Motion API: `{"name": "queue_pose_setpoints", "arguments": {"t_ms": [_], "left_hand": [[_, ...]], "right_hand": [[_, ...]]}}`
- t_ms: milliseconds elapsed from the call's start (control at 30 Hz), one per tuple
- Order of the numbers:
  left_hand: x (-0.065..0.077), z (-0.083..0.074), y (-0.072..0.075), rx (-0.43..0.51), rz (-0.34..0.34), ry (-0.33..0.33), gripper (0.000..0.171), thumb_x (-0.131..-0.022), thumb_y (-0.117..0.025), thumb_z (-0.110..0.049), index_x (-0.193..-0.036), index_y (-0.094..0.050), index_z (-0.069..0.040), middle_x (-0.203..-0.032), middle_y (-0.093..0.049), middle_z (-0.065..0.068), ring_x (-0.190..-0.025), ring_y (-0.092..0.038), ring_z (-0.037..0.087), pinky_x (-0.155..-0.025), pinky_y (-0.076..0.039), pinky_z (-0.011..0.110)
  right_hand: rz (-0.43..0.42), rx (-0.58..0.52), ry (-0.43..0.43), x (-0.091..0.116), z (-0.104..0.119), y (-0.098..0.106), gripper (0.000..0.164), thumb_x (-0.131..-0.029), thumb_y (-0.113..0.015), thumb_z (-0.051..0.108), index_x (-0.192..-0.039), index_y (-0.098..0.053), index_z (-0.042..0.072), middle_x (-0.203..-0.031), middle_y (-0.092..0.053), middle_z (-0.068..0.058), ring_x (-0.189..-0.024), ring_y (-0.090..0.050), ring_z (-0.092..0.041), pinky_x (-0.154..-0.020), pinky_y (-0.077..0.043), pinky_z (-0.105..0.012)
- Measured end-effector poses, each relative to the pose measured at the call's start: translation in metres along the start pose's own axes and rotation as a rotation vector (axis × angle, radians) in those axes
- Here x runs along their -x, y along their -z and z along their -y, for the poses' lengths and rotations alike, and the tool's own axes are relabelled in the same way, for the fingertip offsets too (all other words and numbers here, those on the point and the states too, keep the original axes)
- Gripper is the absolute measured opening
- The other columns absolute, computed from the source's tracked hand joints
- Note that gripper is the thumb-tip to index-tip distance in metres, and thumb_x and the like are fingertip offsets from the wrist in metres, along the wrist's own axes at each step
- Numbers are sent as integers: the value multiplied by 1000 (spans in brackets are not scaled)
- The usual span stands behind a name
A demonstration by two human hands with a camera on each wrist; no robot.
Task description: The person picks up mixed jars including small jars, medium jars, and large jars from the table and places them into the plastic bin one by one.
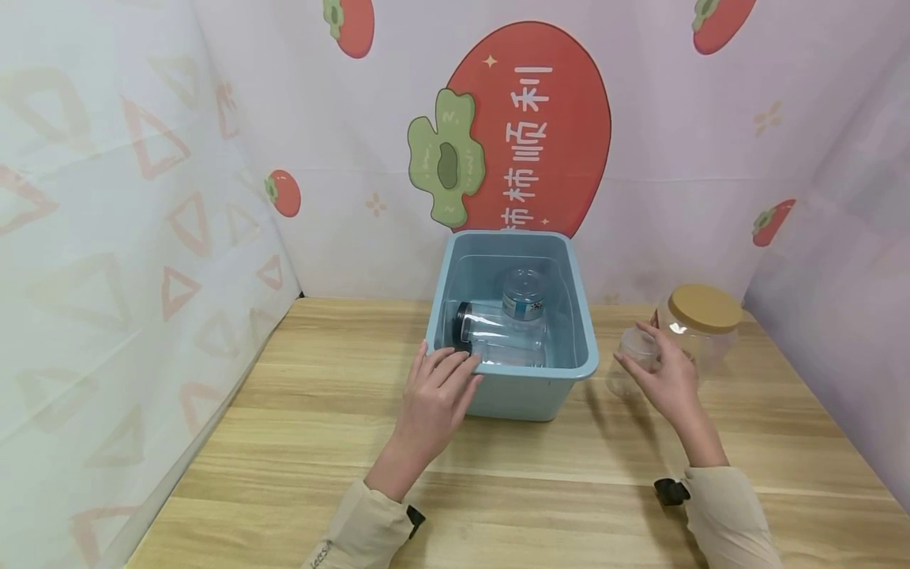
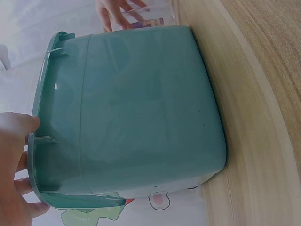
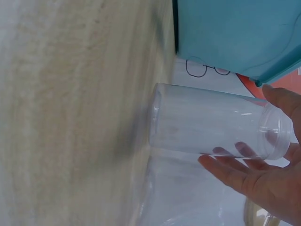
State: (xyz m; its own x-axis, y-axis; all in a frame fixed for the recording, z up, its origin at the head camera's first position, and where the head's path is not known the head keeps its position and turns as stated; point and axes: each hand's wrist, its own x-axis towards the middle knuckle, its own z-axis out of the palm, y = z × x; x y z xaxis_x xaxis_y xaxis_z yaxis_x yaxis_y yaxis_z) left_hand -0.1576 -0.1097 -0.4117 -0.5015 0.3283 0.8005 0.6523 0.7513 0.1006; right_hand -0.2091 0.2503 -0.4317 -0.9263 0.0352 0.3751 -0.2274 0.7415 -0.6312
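Observation:
A blue plastic bin (image 1: 526, 395) stands on the table, and my left hand (image 1: 437, 395) grips its near rim. In the left wrist view the thumb (image 2: 28, 123) lies at the outside of that rim. My right hand (image 1: 661, 371) has thumb and fingers curled round the upper end of a tall clear jar (image 3: 207, 117), right of the bin. Inside the bin a clear jar with a black lid (image 1: 505, 324) lies on its side. Behind it is a smaller clear jar with a printed label (image 1: 524, 296).
Just behind the right hand, a large clear jar with a tan lid (image 1: 705, 308) stands at the right on the wooden table (image 1: 320, 442). Printed cloth (image 1: 355, 237) hangs behind the table and along both sides.

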Motion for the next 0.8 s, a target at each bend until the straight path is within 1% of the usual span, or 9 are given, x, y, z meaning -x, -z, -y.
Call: {"name": "queue_pose_setpoints", "arguments": {"t_ms": [200,367,633,800], "left_hand": [[0,0,0,1,8,4,27,-93,-80,-12,-119,-78,-7,-112,-78,8,-112,-68,31,-113,-45,65],[0,1,-1,2,-1,-4,25,-94,-79,-14,-118,-78,-7,-111,-78,9,-112,-68,33,-112,-46,66],[0,1,-2,7,-12,-9,28,-91,-83,-13,-117,-79,-5,-110,-78,9,-112,-68,33,-110,-47,67],[0,1,-2,7,-3,-6,27,-93,-81,-13,-119,-79,-6,-111,-78,9,-111,-68,33,-111,-46,67]], "right_hand": [[-9,-61,14,0,-5,-4,63,-98,-75,7,-152,-45,-7,-147,-47,-43,-119,-55,-65,-87,-53,-73],[-18,-89,19,0,-5,-4,62,-97,-75,6,-151,-46,-8,-146,-48,-43,-120,-55,-64,-90,-50,-74],[-27,-61,31,0,-3,0,62,-96,-78,8,-149,-50,-6,-143,-53,-41,-113,-61,-64,-85,-54,-71],[-29,-46,46,-1,-1,2,63,-93,-80,7,-147,-51,-7,-142,-54,-41,-110,-62,-63,-83,-55,-69]]}}
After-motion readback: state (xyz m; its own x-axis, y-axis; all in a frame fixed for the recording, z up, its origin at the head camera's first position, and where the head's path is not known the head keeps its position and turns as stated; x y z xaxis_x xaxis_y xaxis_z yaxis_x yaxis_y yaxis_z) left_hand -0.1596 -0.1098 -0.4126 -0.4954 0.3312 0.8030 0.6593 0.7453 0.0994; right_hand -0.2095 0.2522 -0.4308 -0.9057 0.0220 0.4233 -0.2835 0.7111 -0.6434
